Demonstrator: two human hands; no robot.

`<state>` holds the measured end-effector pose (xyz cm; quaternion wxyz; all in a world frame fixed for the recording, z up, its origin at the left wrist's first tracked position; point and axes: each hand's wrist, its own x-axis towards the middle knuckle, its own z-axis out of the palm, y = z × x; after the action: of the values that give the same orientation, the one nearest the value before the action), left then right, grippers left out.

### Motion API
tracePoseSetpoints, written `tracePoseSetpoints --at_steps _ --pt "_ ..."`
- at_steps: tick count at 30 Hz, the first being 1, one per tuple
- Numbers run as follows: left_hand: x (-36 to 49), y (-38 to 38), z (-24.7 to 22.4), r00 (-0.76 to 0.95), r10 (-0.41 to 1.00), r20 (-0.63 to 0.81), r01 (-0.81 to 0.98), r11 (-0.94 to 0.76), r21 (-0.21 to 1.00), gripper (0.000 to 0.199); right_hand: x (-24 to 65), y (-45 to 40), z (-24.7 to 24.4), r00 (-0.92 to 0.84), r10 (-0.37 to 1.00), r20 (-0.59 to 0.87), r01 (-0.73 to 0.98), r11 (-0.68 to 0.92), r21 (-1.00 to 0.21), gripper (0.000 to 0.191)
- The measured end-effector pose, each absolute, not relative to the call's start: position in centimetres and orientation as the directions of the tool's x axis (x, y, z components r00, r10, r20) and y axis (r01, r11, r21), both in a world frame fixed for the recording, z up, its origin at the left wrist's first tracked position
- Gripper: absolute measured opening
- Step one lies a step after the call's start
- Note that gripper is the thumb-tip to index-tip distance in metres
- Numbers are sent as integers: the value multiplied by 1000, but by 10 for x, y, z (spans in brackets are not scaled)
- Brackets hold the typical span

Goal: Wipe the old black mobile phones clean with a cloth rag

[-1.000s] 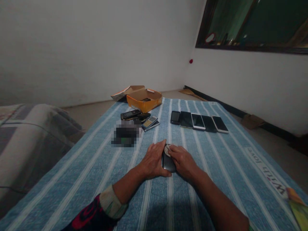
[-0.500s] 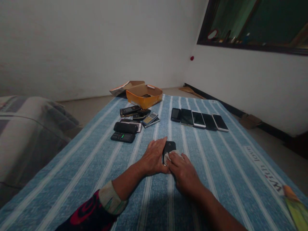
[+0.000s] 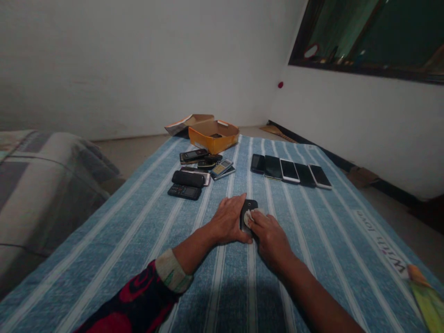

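Note:
A black mobile phone [image 3: 249, 204] lies on the striped cloth with its back, where a round camera shows, facing up. My left hand [image 3: 230, 219] grips it along the left side and the near end, thumb and fingers around its edge. In my right hand [image 3: 272, 236] is a crumpled white tissue [image 3: 248, 218], pinched under the fingers and pressed onto the phone's back. The fingers and tissue cover the phone's right part.
Several keypad phones [image 3: 184, 191] lie piled at the left, before an open orange box [image 3: 212, 140]. Several smartphones [image 3: 290, 171] form a row at the right. Blue-and-white striped cloth [image 3: 312, 217] covers the surface. A yellow-green object [image 3: 428, 300] sits at the right edge.
The tissue in my right hand has moved up the phone's back a little, and more of the phone's lower part shows. The whole view has shifted slightly.

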<state>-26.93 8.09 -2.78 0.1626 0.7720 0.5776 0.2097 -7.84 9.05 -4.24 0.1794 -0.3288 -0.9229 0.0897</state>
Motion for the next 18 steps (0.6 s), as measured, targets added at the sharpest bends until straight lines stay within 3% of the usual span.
tracePoseSetpoints --at_steps 5,8,14,18 --pt "-270 80 -27 250 958 140 821 -286 494 125 -77 97 -45 -689 636 347 538 770 -343 39" --pt "-269 80 -27 250 957 145 819 -289 495 123 -72 88 -50 -741 567 362 478 822 -309 44" --pt "-269 81 -26 248 960 130 825 -280 491 128 -80 87 -47 -699 646 307 584 763 -277 43" --pt "-270 80 -26 251 957 149 818 -292 496 126 -80 83 -48 -729 602 327 535 798 -277 46"
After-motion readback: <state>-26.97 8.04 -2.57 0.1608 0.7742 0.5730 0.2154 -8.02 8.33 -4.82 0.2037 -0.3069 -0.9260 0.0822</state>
